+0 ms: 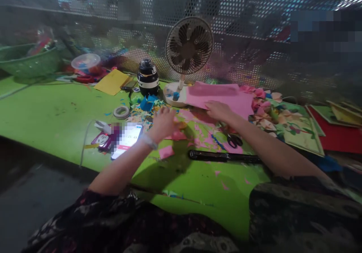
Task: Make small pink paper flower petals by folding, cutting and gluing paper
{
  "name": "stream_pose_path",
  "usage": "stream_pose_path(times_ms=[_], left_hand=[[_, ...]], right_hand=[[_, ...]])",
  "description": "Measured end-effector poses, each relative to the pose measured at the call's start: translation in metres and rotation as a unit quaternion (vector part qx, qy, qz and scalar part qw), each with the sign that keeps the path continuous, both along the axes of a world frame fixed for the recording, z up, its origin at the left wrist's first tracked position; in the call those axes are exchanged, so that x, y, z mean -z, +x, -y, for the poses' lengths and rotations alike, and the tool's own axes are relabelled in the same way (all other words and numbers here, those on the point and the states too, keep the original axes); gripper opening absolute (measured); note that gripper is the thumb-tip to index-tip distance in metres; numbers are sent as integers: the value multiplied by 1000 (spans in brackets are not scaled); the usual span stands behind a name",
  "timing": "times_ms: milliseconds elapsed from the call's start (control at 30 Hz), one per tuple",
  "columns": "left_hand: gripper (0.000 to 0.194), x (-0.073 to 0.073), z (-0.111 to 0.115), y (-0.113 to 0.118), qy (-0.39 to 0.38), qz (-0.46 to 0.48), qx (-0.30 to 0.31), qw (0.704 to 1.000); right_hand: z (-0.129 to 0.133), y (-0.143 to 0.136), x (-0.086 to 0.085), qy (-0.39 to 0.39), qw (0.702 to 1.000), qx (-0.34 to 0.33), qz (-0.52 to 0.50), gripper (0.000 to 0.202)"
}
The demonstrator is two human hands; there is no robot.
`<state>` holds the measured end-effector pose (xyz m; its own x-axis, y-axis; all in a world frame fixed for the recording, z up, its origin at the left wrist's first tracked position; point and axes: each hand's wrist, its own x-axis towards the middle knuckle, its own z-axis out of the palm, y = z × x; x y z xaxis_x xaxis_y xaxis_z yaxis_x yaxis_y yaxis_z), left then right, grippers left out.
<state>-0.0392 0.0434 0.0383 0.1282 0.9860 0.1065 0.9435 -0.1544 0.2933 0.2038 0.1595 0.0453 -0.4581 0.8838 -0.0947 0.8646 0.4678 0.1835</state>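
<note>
My left hand point(164, 124) hovers over cut paper scraps point(135, 115), its fingers spread and bent, with no object visible in it. Pink and orange paper pieces point(178, 134) lie right beside its fingers; a small folded pink piece point(166, 152) sits nearer to me. My right hand point(219, 111) has its fingers closed on the front edge of a large pink paper sheet point(217, 92). That sheet overlaps the base of a fan. Below my right forearm are black-handled scissors point(234, 140) and a long shiny black rod-like item point(223, 156).
A standing fan point(189, 45) and a black bottle-like container point(148, 77) stand at the back. On the left are a lit phone point(131, 136), a tape roll point(121, 112), a purple power strip point(105, 140) and a green basket point(31, 62). Paper flowers point(263, 109) pile up at right.
</note>
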Motion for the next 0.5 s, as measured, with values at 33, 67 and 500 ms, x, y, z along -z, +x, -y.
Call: stream_pose_path(times_ms=[33,67,500], left_hand=[[58,2,-18,-13,-30,-11,-72,997],[66,5,-34,-24,-55,-14,-130,990],[42,15,-101,-37,72,-98,-160,980]], right_hand=[[0,-1,2,0,1000,-3,8,49],[-1,-2,3,0,1000,-5,15,49],[-11,13,3,-2,998,-49,25,58]])
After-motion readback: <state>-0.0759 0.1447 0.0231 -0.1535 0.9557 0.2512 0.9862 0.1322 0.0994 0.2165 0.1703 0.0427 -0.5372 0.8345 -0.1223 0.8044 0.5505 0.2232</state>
